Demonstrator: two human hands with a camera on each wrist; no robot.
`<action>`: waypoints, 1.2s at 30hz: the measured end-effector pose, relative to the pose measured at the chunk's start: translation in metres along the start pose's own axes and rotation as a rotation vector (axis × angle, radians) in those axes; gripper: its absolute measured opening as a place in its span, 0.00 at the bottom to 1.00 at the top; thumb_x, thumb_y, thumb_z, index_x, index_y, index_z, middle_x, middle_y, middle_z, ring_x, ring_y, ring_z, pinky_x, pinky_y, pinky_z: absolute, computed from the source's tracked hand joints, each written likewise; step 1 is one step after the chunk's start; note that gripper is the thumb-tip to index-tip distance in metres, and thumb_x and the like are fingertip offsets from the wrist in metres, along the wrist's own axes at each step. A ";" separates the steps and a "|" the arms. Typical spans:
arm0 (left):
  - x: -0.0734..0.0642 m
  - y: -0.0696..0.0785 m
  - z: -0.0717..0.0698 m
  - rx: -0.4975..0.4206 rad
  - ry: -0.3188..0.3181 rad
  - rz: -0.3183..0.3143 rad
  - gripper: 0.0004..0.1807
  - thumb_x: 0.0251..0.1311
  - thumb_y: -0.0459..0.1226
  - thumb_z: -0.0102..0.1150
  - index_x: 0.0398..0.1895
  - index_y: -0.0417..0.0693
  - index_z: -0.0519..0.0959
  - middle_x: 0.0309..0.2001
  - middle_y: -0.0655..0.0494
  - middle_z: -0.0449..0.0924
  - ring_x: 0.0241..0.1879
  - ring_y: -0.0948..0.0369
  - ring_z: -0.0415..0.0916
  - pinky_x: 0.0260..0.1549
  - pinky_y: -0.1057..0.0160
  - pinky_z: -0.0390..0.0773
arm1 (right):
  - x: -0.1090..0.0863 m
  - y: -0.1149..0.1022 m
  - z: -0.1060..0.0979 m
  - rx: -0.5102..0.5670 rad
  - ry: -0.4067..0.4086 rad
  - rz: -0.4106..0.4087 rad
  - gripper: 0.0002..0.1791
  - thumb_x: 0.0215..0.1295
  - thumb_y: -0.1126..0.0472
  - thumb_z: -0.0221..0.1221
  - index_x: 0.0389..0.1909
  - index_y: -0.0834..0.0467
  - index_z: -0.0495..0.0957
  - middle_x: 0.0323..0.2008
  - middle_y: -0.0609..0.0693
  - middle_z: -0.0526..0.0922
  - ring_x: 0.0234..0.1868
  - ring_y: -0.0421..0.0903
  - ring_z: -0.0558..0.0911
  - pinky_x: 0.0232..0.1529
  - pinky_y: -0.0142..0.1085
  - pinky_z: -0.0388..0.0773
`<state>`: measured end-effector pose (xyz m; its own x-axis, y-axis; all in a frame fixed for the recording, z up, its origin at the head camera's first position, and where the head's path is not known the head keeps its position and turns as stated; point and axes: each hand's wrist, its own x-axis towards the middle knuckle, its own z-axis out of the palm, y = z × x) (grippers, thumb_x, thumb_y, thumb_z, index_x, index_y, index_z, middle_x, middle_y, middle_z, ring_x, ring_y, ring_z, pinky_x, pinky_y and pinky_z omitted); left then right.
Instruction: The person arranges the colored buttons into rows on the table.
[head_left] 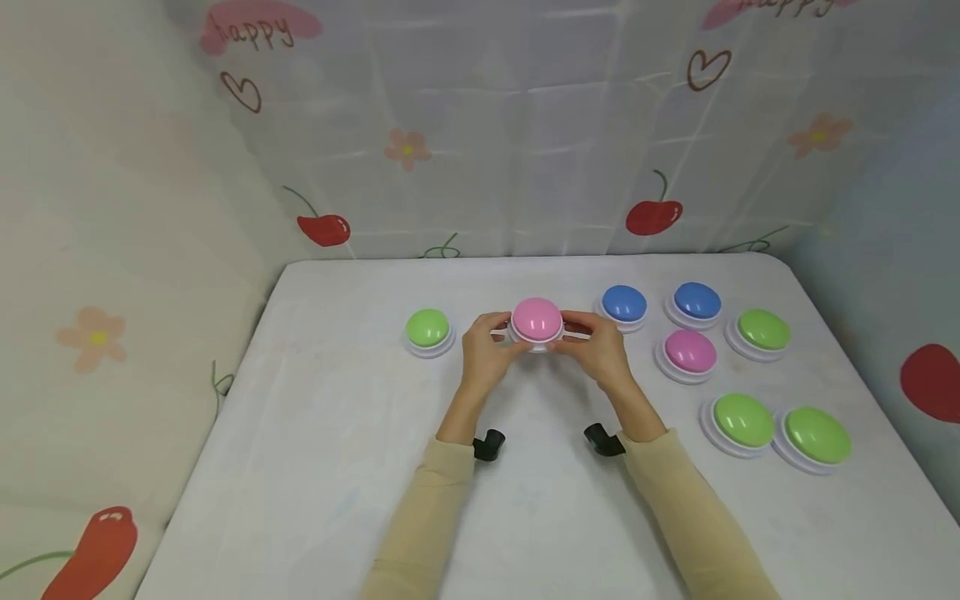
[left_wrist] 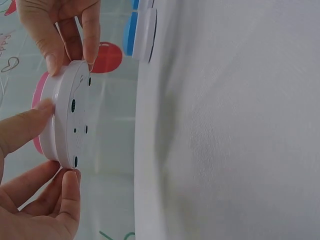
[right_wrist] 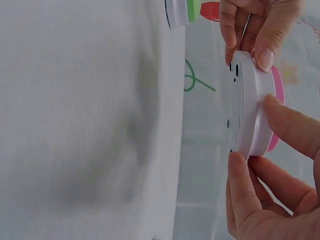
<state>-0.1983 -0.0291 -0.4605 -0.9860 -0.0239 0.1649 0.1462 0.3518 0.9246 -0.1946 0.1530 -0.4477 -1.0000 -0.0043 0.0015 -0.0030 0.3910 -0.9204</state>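
Between both hands, a pink push button [head_left: 537,319] with a round white base is held up off the table. My left hand [head_left: 486,350] pinches its left side, thumb on the rim and fingers around the base edge. On the opposite side my right hand [head_left: 597,346] grips the same base. In the left wrist view the white base [left_wrist: 70,115] is seen edge-on, its underside with small dark holes facing the table. The right wrist view shows the push button's white base [right_wrist: 252,105] with the thumb pressed on its side.
A green button [head_left: 427,328] stands left of the hands. To the right are two blue buttons [head_left: 624,303], another pink button [head_left: 690,352] and several green ones [head_left: 742,420]. The white table [head_left: 315,433] meets a patterned curtain [head_left: 510,167] at its far edge.
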 end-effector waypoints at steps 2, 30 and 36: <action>0.000 -0.002 -0.004 -0.004 0.013 -0.001 0.29 0.44 0.32 0.76 0.53 0.38 0.80 0.53 0.45 0.80 0.53 0.52 0.77 0.52 0.57 0.80 | 0.003 -0.001 0.004 0.007 -0.004 -0.009 0.32 0.52 0.69 0.71 0.61 0.66 0.74 0.59 0.64 0.77 0.59 0.58 0.78 0.53 0.41 0.80; 0.003 -0.029 -0.028 0.031 0.183 -0.089 0.26 0.43 0.24 0.73 0.51 0.31 0.79 0.51 0.36 0.80 0.50 0.47 0.80 0.50 0.58 0.82 | 0.041 -0.004 0.057 -0.069 -0.124 0.009 0.33 0.48 0.67 0.74 0.58 0.62 0.77 0.54 0.61 0.82 0.56 0.55 0.82 0.54 0.44 0.81; 0.001 -0.033 -0.023 0.080 0.210 -0.154 0.26 0.43 0.25 0.73 0.50 0.31 0.80 0.48 0.36 0.82 0.49 0.47 0.80 0.50 0.53 0.81 | 0.042 0.003 0.063 -0.095 -0.136 0.028 0.32 0.49 0.66 0.73 0.58 0.62 0.78 0.56 0.60 0.81 0.58 0.55 0.80 0.58 0.46 0.78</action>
<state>-0.2022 -0.0623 -0.4831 -0.9566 -0.2738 0.0997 -0.0194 0.4014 0.9157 -0.2368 0.0959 -0.4753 -0.9900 -0.1144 -0.0830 0.0183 0.4782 -0.8781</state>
